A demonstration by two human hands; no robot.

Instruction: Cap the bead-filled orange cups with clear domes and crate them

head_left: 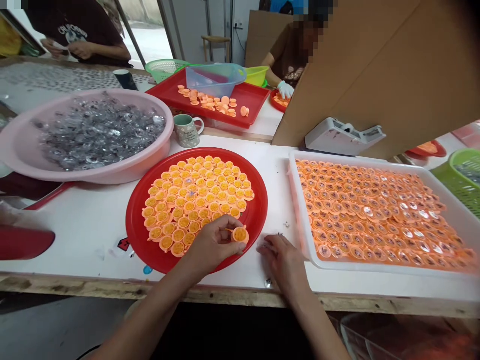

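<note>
My left hand [213, 246] is closed on a small orange toy teacup [240, 234] with a yellow inside, holding it above the right front rim of a round red tray [258, 200]. Many similar orange cups [200, 202] lie packed together on that tray. To its right, my right hand [285, 260] is low over the white tabletop, its fingers bent together; what they hold, if anything, is too small to make out. A white tray [303, 235] on the right holds rows of orange cups [360, 215] with shiny, dark-printed tops.
A pink basin [161, 150] full of small clear-and-dark pieces stands at the left, beside a mug [187, 131]. Behind are a red rectangular tray [255, 107] with loose cups and a cardboard panel [360, 75]. A co-worker's gloved hand [286, 90] and another person [80, 37] are across the table.
</note>
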